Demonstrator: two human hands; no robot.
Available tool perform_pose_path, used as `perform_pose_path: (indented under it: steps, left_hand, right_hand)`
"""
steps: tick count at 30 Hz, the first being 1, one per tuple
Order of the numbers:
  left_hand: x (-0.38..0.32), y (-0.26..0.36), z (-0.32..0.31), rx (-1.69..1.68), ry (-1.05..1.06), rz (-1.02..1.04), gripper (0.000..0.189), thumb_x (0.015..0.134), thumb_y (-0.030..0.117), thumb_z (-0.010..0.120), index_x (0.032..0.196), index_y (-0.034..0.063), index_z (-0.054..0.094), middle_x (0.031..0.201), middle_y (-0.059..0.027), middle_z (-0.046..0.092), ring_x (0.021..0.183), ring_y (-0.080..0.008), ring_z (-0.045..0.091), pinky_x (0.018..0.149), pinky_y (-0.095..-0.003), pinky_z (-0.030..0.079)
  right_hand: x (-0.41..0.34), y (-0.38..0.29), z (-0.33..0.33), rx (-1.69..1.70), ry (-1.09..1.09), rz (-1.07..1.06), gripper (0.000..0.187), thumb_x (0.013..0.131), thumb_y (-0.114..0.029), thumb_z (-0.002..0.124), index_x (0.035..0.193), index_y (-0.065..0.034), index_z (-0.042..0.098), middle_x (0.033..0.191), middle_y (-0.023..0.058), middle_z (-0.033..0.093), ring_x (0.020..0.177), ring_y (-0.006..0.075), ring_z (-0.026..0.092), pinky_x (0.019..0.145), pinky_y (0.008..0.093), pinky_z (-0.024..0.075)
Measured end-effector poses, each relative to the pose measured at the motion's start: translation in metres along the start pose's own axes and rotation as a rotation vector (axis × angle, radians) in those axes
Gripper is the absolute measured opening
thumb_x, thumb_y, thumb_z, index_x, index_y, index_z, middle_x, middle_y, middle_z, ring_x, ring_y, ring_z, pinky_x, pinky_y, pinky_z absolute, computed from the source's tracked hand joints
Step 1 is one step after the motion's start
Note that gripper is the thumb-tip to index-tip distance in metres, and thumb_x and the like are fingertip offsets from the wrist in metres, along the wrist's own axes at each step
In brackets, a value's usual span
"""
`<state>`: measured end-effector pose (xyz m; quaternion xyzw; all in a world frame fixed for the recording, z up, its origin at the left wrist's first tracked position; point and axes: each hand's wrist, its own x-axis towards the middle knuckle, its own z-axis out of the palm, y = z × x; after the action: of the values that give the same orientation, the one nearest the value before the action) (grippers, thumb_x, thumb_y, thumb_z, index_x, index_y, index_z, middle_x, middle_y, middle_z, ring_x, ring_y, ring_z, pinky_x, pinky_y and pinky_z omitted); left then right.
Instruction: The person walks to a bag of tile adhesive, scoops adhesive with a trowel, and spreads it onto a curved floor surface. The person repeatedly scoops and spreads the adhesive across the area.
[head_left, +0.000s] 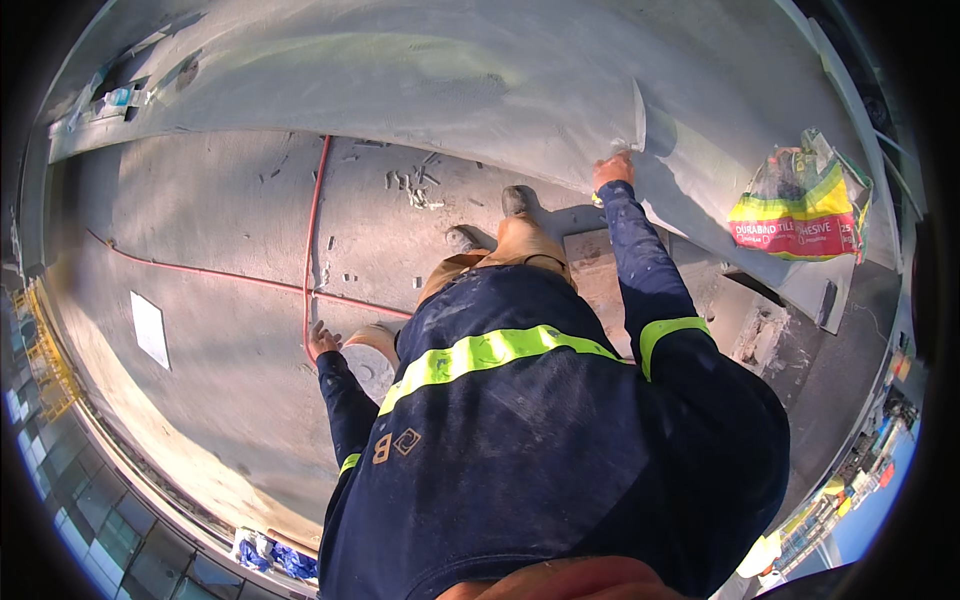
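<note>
My right hand (615, 171) grips a flat trowel (639, 120), whose thin blade is held edge-on against a grey rendered wall surface (510, 97). The handle is mostly hidden by my fingers, with a small yellow bit showing below the wrist. Out to the side, my left hand (325, 341) holds nothing and its fingers are spread. Just beside it stands a bucket (370, 367) with pale grey material in or over its top, partly covered by my jacket.
A red hose (315, 210) crosses another red hose (247, 280) on the concrete floor. Debris (420, 195) lies near my boots. A tile adhesive bag (799, 206) rests at right. There is a white sheet (150, 330) on the floor and a plastic bottle (118, 97) at upper left.
</note>
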<state>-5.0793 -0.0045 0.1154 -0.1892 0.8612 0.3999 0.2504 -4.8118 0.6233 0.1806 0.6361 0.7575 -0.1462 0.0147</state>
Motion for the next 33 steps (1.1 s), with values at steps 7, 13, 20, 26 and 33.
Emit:
perform_pose_path:
  steps: [7,13,20,26,33]
  left_hand:
    - [0.014,0.044,0.009,-0.052,-0.022,0.114,0.043,0.083,0.0,0.039,0.124,0.0063,0.051,0.11,-0.013,0.058,0.07,-0.0226,0.066,0.054,-0.0318,0.052]
    - [-0.001,0.007,0.005,-0.027,-0.021,-0.022,0.042,0.084,-0.001,0.039,0.124,0.0061,0.051,0.109,-0.0144,0.057,0.07,-0.0229,0.066,0.053,-0.031,0.051]
    - [-0.02,-0.025,0.005,-0.03,0.013,-0.117,0.038,0.088,0.003,0.04,0.125,0.0039,0.049,0.108,-0.018,0.059,0.068,-0.0231,0.066,0.053,-0.0318,0.052]
    - [-0.036,-0.056,0.008,-0.083,0.044,-0.236,0.047,0.081,-0.003,0.033,0.125,0.003,0.05,0.106,-0.0175,0.058,0.062,-0.0229,0.064,0.046,-0.031,0.047]
    - [-0.048,-0.1,0.008,-0.12,0.039,-0.372,0.051,0.079,-0.005,0.033,0.126,0.0061,0.05,0.115,-0.0219,0.056,0.067,-0.0295,0.065,0.046,-0.0337,0.047]
  right_hand:
    - [-0.122,-0.165,0.062,0.413,-0.224,-0.026,0.086,0.08,-0.018,0.058,0.133,0.0205,0.004,0.12,0.0359,0.043,0.111,0.0364,0.05,0.093,0.0336,0.0429]
    - [-0.118,-0.123,0.043,0.515,0.0,0.15,0.084,0.074,-0.013,0.062,0.134,0.0153,0.01,0.118,0.0328,0.047,0.11,0.0388,0.051,0.094,0.0388,0.042]
    - [-0.125,-0.208,0.072,0.68,-0.22,0.335,0.063,0.073,-0.005,0.067,0.116,0.0073,0.022,0.108,0.0327,0.049,0.102,0.0392,0.056,0.088,0.04,0.0475]
    - [-0.132,-0.238,0.053,0.619,-0.321,0.108,0.055,0.073,-0.011,0.067,0.11,0.0057,0.029,0.102,0.0302,0.055,0.099,0.0405,0.057,0.087,0.0414,0.0476]
    - [-0.011,-0.158,0.034,0.214,-0.185,-0.151,0.053,0.075,-0.015,0.062,0.115,0.0064,0.034,0.107,0.0288,0.057,0.103,0.0379,0.057,0.089,0.0396,0.0458]
